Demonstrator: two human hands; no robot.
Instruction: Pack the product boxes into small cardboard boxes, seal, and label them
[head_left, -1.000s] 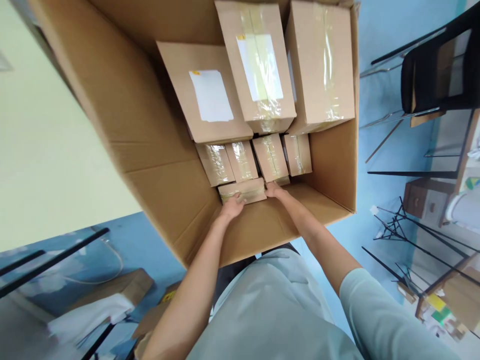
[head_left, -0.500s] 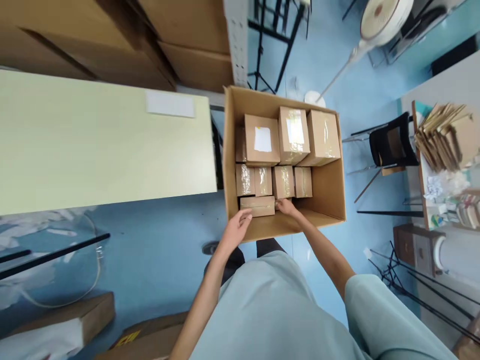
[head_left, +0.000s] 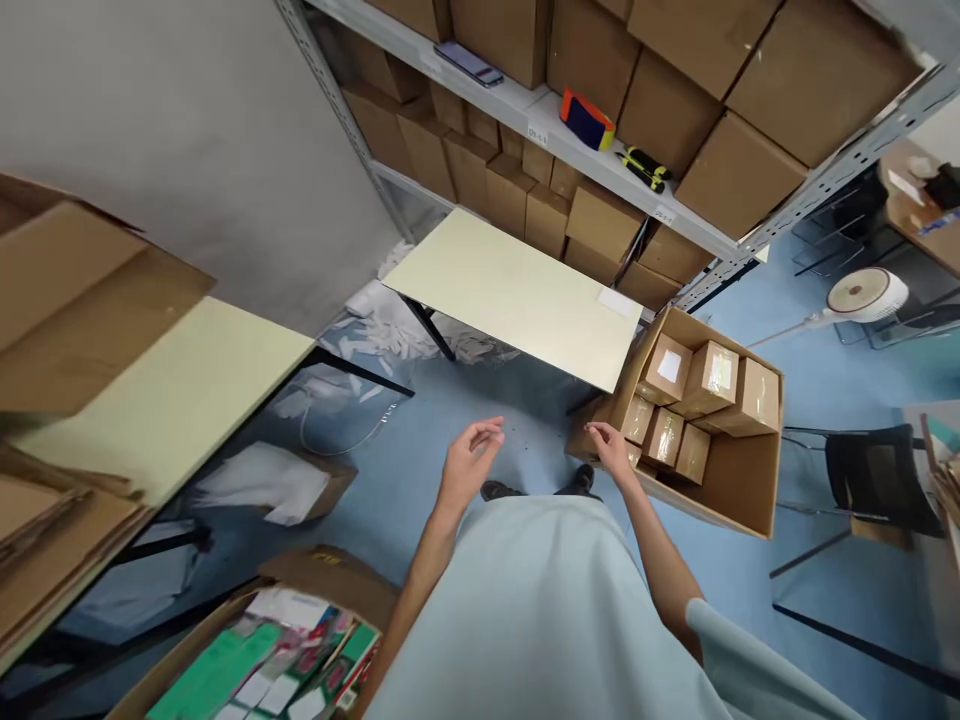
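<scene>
My left hand hangs over the blue floor in front of my body, fingers loosely bent and thumb apart, with nothing in it. To the right, my right hand is near the left side of a large open carton. Its fingers are slightly curled, apart from each other, and hold nothing visible. Inside the carton, larger taped boxes stand along the far side and smaller taped boxes in front of them. My right hand and forearm partly hide the nearest ones.
A pale table adjoins the carton's left side. Behind it, a shelf bears many boxes, a phone and a yellow-black tool. At lower left are another table and an open carton of green packages. A fan stands right.
The view has swung left and widened. Both hands have come out of the large carton, where they were at a small flat box, and are now in the air in front of me.
</scene>
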